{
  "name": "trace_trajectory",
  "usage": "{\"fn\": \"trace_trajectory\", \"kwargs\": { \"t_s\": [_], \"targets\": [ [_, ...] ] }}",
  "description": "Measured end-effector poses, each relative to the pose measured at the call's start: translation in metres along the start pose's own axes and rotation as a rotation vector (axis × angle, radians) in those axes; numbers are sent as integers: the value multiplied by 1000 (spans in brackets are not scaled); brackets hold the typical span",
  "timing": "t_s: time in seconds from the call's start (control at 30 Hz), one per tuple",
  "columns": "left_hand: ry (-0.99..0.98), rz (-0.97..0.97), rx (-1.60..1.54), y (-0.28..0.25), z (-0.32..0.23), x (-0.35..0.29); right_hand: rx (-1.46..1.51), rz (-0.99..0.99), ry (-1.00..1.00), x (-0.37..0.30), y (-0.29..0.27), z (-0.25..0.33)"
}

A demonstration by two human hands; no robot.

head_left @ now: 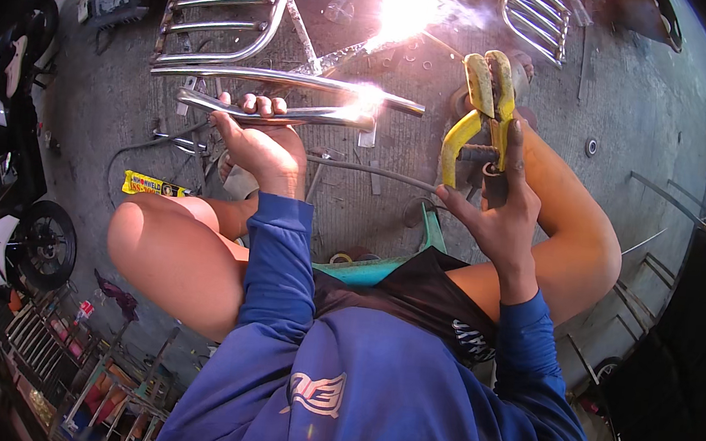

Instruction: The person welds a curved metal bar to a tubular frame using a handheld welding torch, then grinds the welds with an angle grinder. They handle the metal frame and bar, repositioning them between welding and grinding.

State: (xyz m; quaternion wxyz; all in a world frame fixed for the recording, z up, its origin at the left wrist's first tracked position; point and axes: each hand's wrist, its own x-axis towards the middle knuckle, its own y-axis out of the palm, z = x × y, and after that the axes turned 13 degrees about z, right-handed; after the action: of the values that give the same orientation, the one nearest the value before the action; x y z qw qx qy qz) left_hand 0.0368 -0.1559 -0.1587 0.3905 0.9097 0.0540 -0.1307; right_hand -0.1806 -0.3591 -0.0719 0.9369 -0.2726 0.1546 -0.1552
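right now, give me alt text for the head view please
Dazzling white welding flash beyond a person's right hand, which holds a yellow electrode clamp; the left hand grips a long shiny metal tube. A barred shiny metal frame rests on the grey concrete floor.

- The left hand [268,151] grips a shiny metal tube [303,116], fingertips curled over it.
- The right hand [508,214] holds a yellow clamp [464,133].
- A thin rod [445,44] runs from the clamp toward a white glare [407,15].
- A second tube [286,79] lies just beyond the first, near a barred metal frame [278,22].
- A yellow packet [152,185] lies beside the left knee [144,230].
- A green stool [369,271] shows between the legs.
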Motion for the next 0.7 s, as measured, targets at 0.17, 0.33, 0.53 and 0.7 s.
{"fn": "trace_trajectory", "kwargs": {
  "t_s": [0.17,0.33,0.53,0.7],
  "targets": [
    [-17,-10,-37,2,-3,-2,28,-70,-10,-8,-2,-2],
    [6,-9,-49,6,-3,-5,51,-32,43,-36,-27,-5],
    [23,0,-49,3,-5,-4,145,-45,25,-57,-38,-13],
    [-4,-20,-50,0,-7,2,153,-2,59,-66,-45,-8]
  ]
}}
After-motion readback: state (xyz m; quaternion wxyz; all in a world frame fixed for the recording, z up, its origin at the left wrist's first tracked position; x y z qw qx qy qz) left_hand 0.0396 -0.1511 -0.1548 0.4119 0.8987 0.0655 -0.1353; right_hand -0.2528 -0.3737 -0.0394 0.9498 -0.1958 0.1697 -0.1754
